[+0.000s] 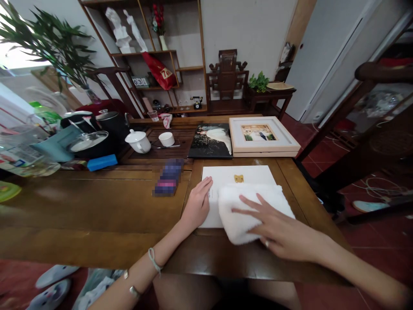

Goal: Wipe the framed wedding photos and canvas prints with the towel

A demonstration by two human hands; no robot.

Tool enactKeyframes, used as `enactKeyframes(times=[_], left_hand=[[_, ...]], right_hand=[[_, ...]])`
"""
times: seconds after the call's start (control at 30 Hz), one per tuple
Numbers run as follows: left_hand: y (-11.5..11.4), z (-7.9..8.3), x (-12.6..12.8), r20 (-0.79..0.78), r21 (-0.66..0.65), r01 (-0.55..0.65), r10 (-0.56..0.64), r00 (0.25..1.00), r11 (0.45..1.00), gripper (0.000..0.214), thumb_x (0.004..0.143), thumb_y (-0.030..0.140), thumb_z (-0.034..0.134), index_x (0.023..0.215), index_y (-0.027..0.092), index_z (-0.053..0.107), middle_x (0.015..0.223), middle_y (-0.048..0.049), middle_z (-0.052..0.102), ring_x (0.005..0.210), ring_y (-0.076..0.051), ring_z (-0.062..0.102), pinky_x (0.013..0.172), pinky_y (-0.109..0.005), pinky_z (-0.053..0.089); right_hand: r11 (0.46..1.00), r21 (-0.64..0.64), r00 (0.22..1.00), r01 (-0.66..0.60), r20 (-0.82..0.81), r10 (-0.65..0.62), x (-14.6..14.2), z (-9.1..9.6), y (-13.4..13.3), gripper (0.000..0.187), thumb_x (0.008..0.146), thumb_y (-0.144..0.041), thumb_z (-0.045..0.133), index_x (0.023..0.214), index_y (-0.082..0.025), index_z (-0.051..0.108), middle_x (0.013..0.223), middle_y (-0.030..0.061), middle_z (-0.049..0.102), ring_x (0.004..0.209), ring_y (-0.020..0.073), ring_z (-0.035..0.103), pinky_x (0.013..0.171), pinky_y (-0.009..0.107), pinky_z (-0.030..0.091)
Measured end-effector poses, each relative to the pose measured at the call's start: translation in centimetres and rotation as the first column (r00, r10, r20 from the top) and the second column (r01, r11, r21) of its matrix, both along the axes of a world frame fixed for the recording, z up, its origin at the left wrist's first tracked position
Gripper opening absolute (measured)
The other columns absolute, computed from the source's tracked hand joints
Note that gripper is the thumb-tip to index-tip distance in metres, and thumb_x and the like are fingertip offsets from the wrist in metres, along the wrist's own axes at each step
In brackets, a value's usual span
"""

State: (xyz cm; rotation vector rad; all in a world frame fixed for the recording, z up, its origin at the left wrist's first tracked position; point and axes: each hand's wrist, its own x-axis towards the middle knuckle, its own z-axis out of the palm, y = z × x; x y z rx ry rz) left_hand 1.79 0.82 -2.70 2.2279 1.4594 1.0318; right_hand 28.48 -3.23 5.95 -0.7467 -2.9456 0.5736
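A folded white fluffy towel (274, 196) lies on a flat white rectangular board with a small gold emblem (219, 174), which rests near the front right of the dark wooden worktop (112, 202). The right hand (277, 232) is open, its fingers spread and pressed flat on the towel. The left hand (197, 202) is also open, its palm lying on the board's left edge and gripping nothing. The likeliest slip, I judge, is the board skating on the polished wood. A hard sideways push through the towel could beat the light hold on one edge and send the board toward the near or right rim. A push away from the body could knock it into the pale wooden picture frame (284, 140) or the dark glossy photo print (211, 142) just behind. Grit caught under the towel might also scuff the white face.
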Motion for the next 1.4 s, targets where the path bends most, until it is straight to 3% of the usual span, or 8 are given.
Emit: enactKeyframes(times=[0.13, 0.33, 0.43, 0.7, 0.8, 1.0, 1.13, 1.4], left_hand=[[0.0, 0.0, 0.1, 0.0, -0.005, -0.006, 0.006, 1.0, 1.0, 0.044, 0.092, 0.011, 0.035, 0.132, 0.016, 0.054, 0.141, -0.0135, 0.051, 0.134, -0.024, 0.044, 0.112, -0.049, 0.036], [0.0, 0.0, 0.0, 0.009, -0.014, 0.001, -0.001, 1.0, 1.0, 0.043, 0.094, 0.012, 0.033, 0.132, 0.014, 0.053, 0.14, -0.0147, 0.051, 0.134, -0.025, 0.044, 0.112, -0.051, 0.037], [0.0, 0.2, 0.0, 0.015, -0.005, 0.004, -0.004, 1.0, 1.0, 0.043, 0.093, 0.012, 0.034, 0.132, 0.015, 0.054, 0.14, -0.0146, 0.051, 0.134, -0.024, 0.045, 0.112, -0.05, 0.036], [0.0, 0.1, 0.1, 0.015, 0.0, -0.004, 0.004, 1.0, 1.0, 0.043, 0.092, 0.011, 0.036, 0.131, 0.016, 0.054, 0.14, -0.0133, 0.052, 0.133, -0.024, 0.045, 0.112, -0.049, 0.036], [0.0, -0.1, 0.1, 0.03, 0.02, -0.004, 0.004, 1.0, 1.0, 0.044, 0.092, 0.011, 0.037, 0.131, 0.019, 0.055, 0.139, -0.012, 0.053, 0.133, -0.023, 0.046, 0.112, -0.049, 0.037], [0.0, 0.1, 0.1, 0.013, -0.014, -0.014, 0.014, 1.0, 1.0, 0.043, 0.092, 0.011, 0.035, 0.129, 0.015, 0.056, 0.139, -0.0134, 0.053, 0.133, -0.024, 0.046, 0.112, -0.049, 0.037], [0.0, 0.3, 0.1, 0.01, -0.019, -0.015, 0.015, 1.0, 1.0, 0.043, 0.092, 0.011, 0.034, 0.129, 0.015, 0.056, 0.139, -0.0131, 0.053, 0.133, -0.023, 0.046, 0.113, -0.048, 0.036], [0.0, 0.2, 0.1, 0.02, 0.004, -0.002, 0.002, 1.0, 1.0, 0.043, 0.092, 0.011, 0.036, 0.131, 0.018, 0.055, 0.14, -0.0124, 0.053, 0.133, -0.023, 0.045, 0.112, -0.049, 0.036]], right_hand=[[0.999, -0.018, 0.999, -0.037, -0.016, 0.036, 1.0, 0.2, -1.3, 0.061, 0.062, 0.003, 0.044, 0.112, -0.025, 0.066, 0.154, 0.0004, 0.031, 0.145, 0.0262, 0.012, 0.116, 0.058, 0.01], [0.95, 0.226, 0.973, 0.215, -0.132, -0.189, 3.3, -3.0, 6.2, 0.046, 0.074, -0.005, 0.048, 0.114, -0.019, 0.065, 0.144, 0.0153, 0.045, 0.141, 0.0291, 0.024, 0.111, 0.063, 0.018], [0.909, 0.275, 0.949, 0.314, -0.115, -0.293, 4.5, -3.4, 7.8, 0.045, 0.073, -0.006, 0.048, 0.112, -0.019, 0.067, 0.136, 0.0164, 0.054, 0.137, 0.0309, 0.035, 0.109, 0.062, 0.025], [0.963, 0.109, 0.967, 0.247, 0.038, -0.252, 5.8, 0.5, -3.5, 0.05, 0.067, -0.001, 0.046, 0.098, -0.032, 0.072, 0.142, -0.0031, 0.05, 0.135, 0.0258, 0.038, 0.112, 0.049, 0.034], [0.973, 0.061, 0.973, 0.222, 0.046, -0.225, 5.3, 1.2, -4.5, 0.051, 0.064, 0.0, 0.046, 0.092, -0.033, 0.072, 0.139, -0.0063, 0.052, 0.135, 0.0248, 0.039, 0.114, 0.047, 0.031], [0.923, 0.241, 0.951, 0.3, 0.004, -0.31, 4.0, -1.0, 3.7, 0.049, 0.068, -0.004, 0.049, 0.108, -0.022, 0.07, 0.142, 0.009, 0.049, 0.133, 0.0333, 0.04, 0.109, 0.056, 0.033], [0.898, 0.334, 0.956, 0.285, -0.03, -0.292, 3.5, -2.2, 7.3, 0.049, 0.067, -0.002, 0.049, 0.107, -0.02, 0.071, 0.141, 0.01, 0.051, 0.133, 0.0335, 0.04, 0.11, 0.055, 0.03], [0.947, 0.163, 0.956, 0.276, 0.056, -0.289, 4.4, 0.9, -2.1, 0.044, 0.066, -0.004, 0.046, 0.091, -0.029, 0.073, 0.128, 0.0031, 0.062, 0.122, 0.0287, 0.053, 0.097, 0.043, 0.046]])
